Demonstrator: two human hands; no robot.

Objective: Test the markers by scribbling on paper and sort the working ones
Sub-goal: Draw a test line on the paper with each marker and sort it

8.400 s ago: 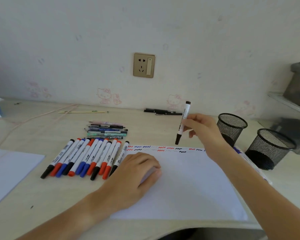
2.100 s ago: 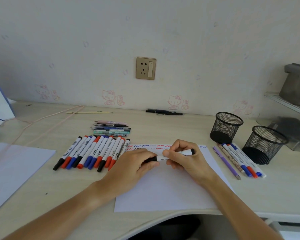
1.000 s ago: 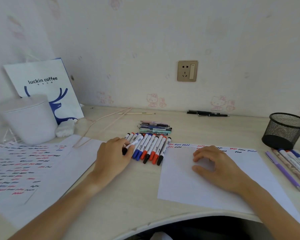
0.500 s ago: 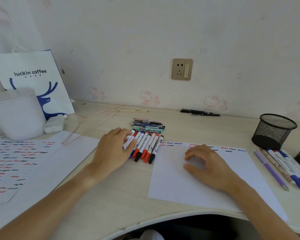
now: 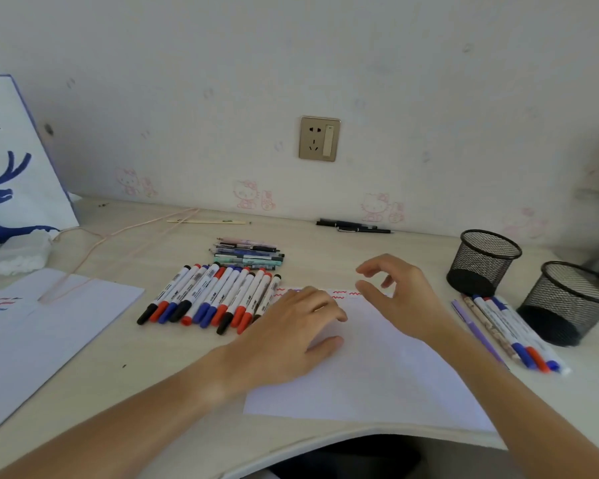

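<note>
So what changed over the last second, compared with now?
The left hand came off the marker row onto the paper, holding nothing. The right hand lifted off the paper, fingers loosely curled. The marker row, the tested markers and both mesh cups stayed put.

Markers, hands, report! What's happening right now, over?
Left hand open, resting on paper. Right hand open, hovering, holding nothing. Markers lying in a row left of paper. Nothing in the way.
</note>
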